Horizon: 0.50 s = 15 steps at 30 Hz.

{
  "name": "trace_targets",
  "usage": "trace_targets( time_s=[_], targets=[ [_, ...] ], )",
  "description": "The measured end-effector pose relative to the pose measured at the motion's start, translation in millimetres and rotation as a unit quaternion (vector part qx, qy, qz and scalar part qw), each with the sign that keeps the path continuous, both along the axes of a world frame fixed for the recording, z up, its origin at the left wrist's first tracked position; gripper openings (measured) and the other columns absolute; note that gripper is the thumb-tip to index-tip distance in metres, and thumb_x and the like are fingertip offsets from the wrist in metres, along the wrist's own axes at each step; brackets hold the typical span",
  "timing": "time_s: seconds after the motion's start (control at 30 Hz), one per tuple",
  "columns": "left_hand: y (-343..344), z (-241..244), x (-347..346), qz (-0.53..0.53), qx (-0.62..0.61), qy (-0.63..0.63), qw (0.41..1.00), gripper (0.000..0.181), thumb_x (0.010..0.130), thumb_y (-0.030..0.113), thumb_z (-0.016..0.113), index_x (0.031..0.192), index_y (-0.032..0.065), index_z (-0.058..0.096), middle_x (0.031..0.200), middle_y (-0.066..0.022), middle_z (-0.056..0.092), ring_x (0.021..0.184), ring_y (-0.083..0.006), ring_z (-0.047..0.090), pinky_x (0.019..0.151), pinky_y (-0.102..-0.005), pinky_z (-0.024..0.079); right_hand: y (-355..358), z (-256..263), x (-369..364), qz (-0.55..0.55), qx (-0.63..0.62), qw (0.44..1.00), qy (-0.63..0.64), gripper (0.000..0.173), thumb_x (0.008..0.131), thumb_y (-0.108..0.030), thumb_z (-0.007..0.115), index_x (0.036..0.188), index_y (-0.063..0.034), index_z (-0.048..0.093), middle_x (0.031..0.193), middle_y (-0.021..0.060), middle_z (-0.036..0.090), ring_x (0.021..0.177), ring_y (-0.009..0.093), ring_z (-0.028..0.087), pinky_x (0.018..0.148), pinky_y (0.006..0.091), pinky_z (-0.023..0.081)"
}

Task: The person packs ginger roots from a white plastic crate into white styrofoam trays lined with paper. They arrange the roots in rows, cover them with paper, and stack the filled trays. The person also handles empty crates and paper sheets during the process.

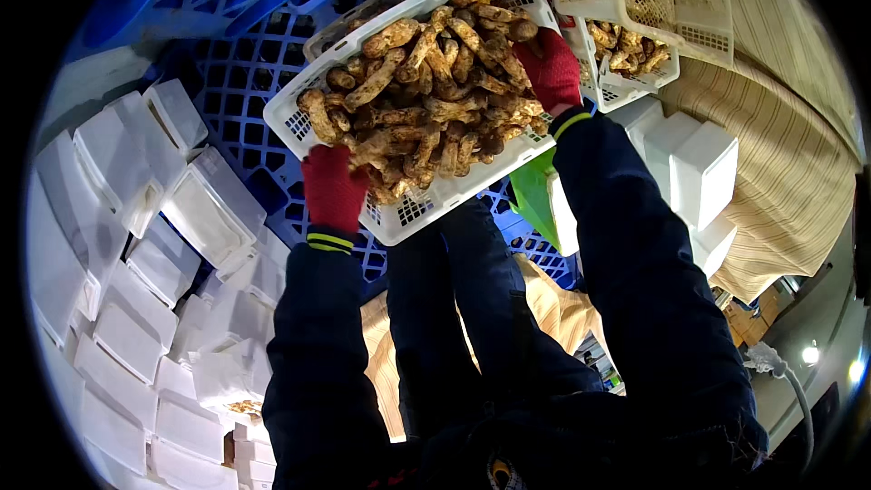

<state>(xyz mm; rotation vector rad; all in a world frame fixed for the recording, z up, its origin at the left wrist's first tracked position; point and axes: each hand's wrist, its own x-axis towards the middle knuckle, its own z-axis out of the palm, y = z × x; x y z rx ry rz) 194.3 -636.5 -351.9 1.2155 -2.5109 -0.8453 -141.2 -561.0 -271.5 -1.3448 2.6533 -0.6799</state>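
Observation:
A white perforated plastic basket [381, 228] heaped with brown-and-cream mushrooms [435, 95], which look like matsutake, is held at a tilt in front of me. My left hand [333, 187], in a red knit glove, grips its near-left side, with the fingertips hidden against the mushrooms. On the far-right side my right hand [552, 71], also red-gloved, grips the basket's end; part of that hand is hidden by the rim and the mushrooms. Both dark sleeves end in yellow-striped cuffs.
Blue plastic lattice pallets [238, 95] lie beneath and beyond the basket. White foam boxes [136, 340] are stacked at left, more foam boxes [704, 170] at right. Another mushroom basket [629, 54] and a striped cloth [782, 177] are at right, a green container [537, 194] below.

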Motion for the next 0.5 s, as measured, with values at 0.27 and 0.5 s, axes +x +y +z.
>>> trace_targets(
  time_s=[0.27, 0.5],
  targets=[
    [-7, 3, -28, 0.096, -0.169, 0.006, 0.981, 0.044, 0.069, 0.023, 0.069, 0.108, 0.0061, 0.057, 0.109, -0.0159, 0.054, 0.1, -0.033, 0.05, 0.087, -0.0422, 0.039, 11, -32, 13, 0.043, 0.095, 0.989, 0.106, 0.046, 0.074, -0.03, 0.066, 0.114, -0.0093, 0.056, 0.109, 0.0153, 0.058, 0.1, 0.035, 0.054, 0.087, 0.0409, 0.043],
    [69, -17, -86, -0.023, 0.019, 0.081, 0.996, 0.054, 0.074, 0.026, 0.065, 0.121, 0.0058, 0.046, 0.098, -0.0155, 0.058, 0.089, -0.0337, 0.055, 0.075, -0.0435, 0.045, 27, -20, 22, 0.13, 0.04, 0.987, 0.083, 0.039, 0.071, -0.021, 0.064, 0.109, -0.0144, 0.057, 0.098, 0.0122, 0.06, 0.092, 0.033, 0.054, 0.078, 0.0455, 0.043]
  ],
)
